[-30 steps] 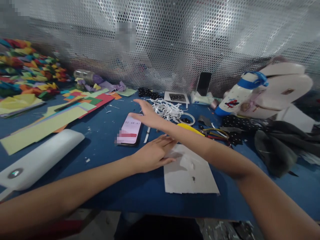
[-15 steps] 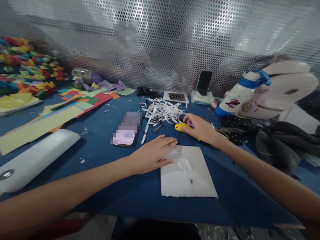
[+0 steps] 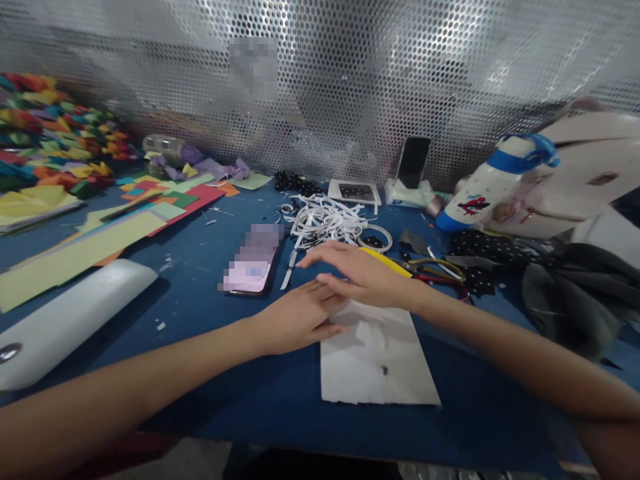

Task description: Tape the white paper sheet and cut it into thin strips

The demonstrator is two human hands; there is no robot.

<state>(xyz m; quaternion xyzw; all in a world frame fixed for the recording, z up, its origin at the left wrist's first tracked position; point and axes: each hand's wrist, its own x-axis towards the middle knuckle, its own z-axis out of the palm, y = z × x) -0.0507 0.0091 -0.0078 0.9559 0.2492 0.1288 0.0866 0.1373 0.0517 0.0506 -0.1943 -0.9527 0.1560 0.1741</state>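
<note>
A white rectangular card (image 3: 370,367) lies flat on the blue table, with a wrinkled clear patch and a small dark speck on it. My left hand (image 3: 295,317) rests with outstretched fingers at the card's upper left edge. Just above its fingertips, my right hand (image 3: 355,273) reaches across with fingers extended and thumb apart, holding nothing. It overlaps my left hand's fingers; whether they touch I cannot tell. Beyond the right hand lies a yellow-handled cutter (image 3: 387,262), partly hidden by that hand. Scissors (image 3: 440,270) lie beside it on the right.
White paper strips (image 3: 325,220) are heaped behind my hands, beside a tape roll (image 3: 376,238). A phone (image 3: 253,260) lies left of them. A white lamp-like object (image 3: 75,320), colored papers (image 3: 100,247), a bottle (image 3: 485,180) and black fabric (image 3: 565,300) surround the area.
My right hand has let go of the yellow cutter and moved left and slightly nearer, over my left hand's fingers. My left hand has stayed on the card.
</note>
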